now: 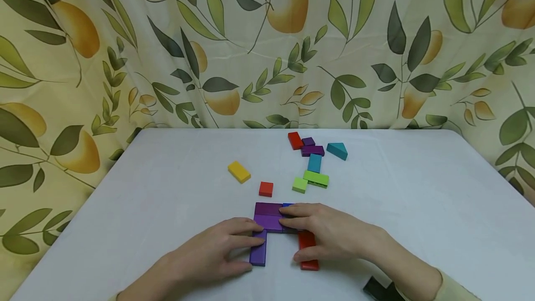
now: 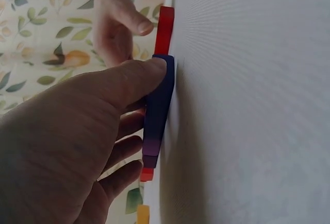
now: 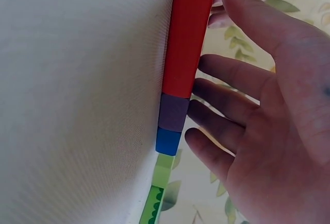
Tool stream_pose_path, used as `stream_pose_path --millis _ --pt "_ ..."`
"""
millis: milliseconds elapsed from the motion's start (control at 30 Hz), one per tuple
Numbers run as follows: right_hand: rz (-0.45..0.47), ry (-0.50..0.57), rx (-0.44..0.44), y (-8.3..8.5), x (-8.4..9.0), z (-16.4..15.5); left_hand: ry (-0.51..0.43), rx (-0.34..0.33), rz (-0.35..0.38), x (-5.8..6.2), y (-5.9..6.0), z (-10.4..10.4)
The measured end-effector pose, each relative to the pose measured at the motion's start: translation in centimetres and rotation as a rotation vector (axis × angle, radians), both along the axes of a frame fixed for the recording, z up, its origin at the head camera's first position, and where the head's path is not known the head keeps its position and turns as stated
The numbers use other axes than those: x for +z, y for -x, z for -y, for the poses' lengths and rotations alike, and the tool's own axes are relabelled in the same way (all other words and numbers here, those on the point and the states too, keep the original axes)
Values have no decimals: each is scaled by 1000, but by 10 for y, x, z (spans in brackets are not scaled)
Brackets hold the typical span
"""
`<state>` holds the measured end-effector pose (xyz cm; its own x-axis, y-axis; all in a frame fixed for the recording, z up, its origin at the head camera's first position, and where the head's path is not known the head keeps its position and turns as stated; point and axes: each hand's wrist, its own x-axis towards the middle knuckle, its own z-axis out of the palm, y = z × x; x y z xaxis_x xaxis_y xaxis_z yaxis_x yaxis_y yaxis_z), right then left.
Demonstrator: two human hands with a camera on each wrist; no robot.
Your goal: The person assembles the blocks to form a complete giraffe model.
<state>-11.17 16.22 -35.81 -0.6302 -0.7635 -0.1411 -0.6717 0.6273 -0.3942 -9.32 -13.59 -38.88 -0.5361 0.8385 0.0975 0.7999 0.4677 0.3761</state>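
Note:
A long purple-blue block [image 1: 257, 255] lies with its far end against a wider purple block [image 1: 266, 223]; a darker purple block [image 1: 267, 208] adjoins that. My left hand [image 1: 227, 247] rests fingertips on the purple blocks, its thumb [image 2: 157, 68] at the long block's near end. With fingers extended, my right hand [image 1: 334, 229] lies over the right part of the group, partly hiding a blue block [image 1: 286, 205] and a dark purple one [image 3: 174, 112]. A long red block [image 1: 309, 265] extends toward me under that hand, the thumb across it.
A small red block [image 1: 265, 189] and a yellow block [image 1: 239, 172] lie beyond the group. Farther right are green [image 1: 316, 179], teal [image 1: 315, 163], purple [image 1: 312, 151] and red [image 1: 295, 140] blocks, plus a teal triangle [image 1: 337, 151]. A black object [image 1: 378, 288] sits beneath the right forearm.

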Motion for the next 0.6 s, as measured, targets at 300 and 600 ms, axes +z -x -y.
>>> stream_pose_path --millis 300,600 --pt "1 20 -7 1 0 -1 -69 61 32 -2 5 -6" --pt "-4 20 -3 1 -1 -2 -175 246 30 -2 49 -26"
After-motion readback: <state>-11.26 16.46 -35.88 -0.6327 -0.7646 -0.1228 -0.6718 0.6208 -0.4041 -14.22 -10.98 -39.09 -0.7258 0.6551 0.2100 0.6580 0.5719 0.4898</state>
